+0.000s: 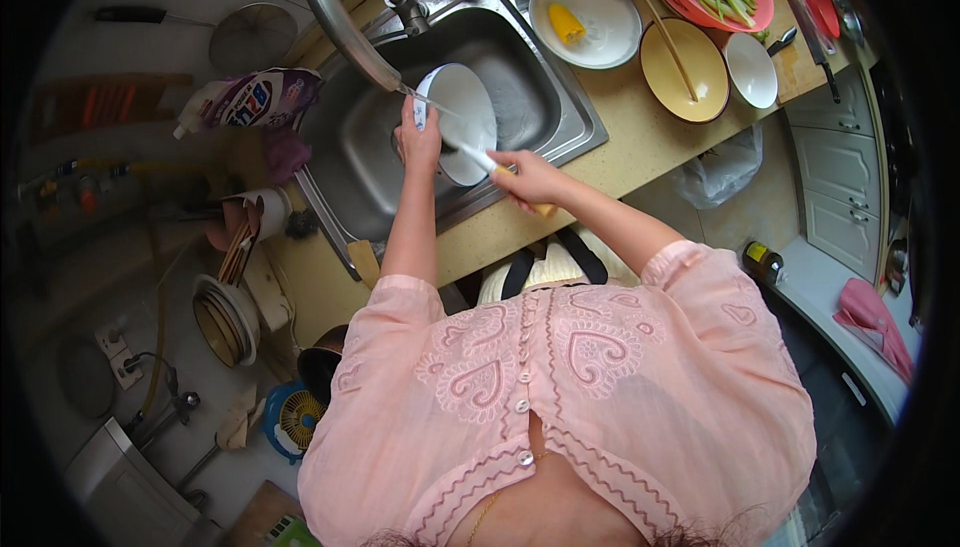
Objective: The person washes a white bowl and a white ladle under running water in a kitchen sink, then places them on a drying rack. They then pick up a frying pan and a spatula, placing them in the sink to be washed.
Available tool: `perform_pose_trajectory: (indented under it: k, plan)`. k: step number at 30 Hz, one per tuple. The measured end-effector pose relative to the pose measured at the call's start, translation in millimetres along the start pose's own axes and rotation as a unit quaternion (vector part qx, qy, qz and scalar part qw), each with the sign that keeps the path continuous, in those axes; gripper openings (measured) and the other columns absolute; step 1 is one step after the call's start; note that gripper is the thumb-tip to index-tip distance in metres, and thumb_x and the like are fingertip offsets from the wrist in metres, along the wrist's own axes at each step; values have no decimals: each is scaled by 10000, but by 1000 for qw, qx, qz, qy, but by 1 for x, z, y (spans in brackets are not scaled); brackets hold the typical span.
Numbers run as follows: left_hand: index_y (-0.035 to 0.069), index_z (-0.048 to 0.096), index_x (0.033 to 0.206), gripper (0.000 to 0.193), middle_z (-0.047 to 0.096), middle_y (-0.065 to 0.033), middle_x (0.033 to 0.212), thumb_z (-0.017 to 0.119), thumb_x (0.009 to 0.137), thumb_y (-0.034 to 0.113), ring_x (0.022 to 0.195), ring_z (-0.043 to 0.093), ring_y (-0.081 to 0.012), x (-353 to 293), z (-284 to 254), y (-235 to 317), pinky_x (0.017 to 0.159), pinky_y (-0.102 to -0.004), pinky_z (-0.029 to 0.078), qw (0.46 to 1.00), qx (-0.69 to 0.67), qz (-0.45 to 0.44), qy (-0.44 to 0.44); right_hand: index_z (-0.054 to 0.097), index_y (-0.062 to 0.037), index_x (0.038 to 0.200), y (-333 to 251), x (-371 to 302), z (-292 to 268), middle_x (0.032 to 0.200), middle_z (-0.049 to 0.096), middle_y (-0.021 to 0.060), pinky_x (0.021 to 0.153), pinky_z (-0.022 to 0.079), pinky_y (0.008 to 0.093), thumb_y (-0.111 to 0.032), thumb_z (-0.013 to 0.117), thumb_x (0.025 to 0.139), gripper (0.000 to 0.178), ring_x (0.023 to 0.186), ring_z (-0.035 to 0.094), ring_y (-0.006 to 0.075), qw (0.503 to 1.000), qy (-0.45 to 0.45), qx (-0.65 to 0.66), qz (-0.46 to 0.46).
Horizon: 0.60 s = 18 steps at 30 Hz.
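Note:
Over the steel sink (345, 172) I hold a large white bowl (467, 97) tilted on its side. My left hand (417, 139) is closed on its rim at the left, near a blue pattern on the outside. My right hand (527, 179) grips a tool with a white and yellow handle (479, 158), whose far end reaches inside the bowl. I cannot make out that end clearly. Water runs from the faucet (350, 32) into the bowl.
Right of the sink stand a white basin (610, 2) holding a yellow piece of food, a yellow bowl (660, 52) with chopsticks across it, a small white bowl (752, 69) and a knife (815, 50). A pink basin (765, 9) holds green stalks. A purple-and-white pouch (250, 102) lies left.

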<state>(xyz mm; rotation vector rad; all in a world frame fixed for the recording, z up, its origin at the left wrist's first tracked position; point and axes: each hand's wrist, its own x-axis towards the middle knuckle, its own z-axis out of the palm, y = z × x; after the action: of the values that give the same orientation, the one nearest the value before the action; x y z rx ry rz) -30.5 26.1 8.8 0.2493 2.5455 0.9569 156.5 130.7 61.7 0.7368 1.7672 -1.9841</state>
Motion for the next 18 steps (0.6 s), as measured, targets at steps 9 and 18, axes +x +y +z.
perform_pose_trajectory:
  k: [9, 18]
  plan:
    - [133, 260, 1330, 671, 435, -166, 1209, 514, 710, 155, 1006, 520, -335, -28, -11, -24, 696, -454, 507, 930, -327, -166, -41, 392, -120, 1324, -22, 12, -19, 585, 550, 118, 368, 440, 338, -148, 440, 830, 497, 409, 525, 172, 974, -31, -222, 18]
    - [78, 237, 1272, 675, 427, -187, 1113, 465, 637, 102, 957, 528, -368, -50, -15, -12, 645, -521, 537, 893, -393, -200, -87, 526, -85, 1152, -19, 73, -29, 878, 642, 126, 593, 513, 366, -99, 471, 795, 361, 721, 627, 262, 867, 76, -490, 55]
